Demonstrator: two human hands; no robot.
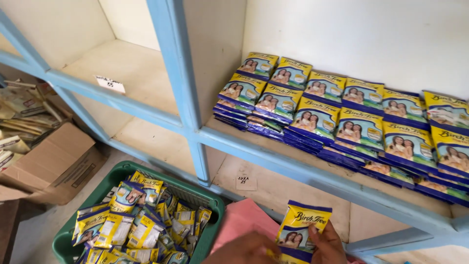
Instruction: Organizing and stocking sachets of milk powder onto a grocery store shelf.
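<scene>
Here, both hands are gripping one yellow-and-blue sachet (301, 230) between them: the left hand (246, 250) is closing on its lower edge, the right hand (326, 243) on its side. It is standing upright, long axis vertical, top pointing away.

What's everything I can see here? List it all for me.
Shelf: one, blue frame, cream boards, across the view.
Stacked packets: many, yellow and blue, in rows on the right shelf board.
Basket: one, green, on the floor, full of loose packets.
Box: one, brown cardboard, left.
Pink sheet: one, beside the basket.
Paper labels: two, white, on the boards.
Held packet: one, in both hands.
Left hand; right hand.
</scene>
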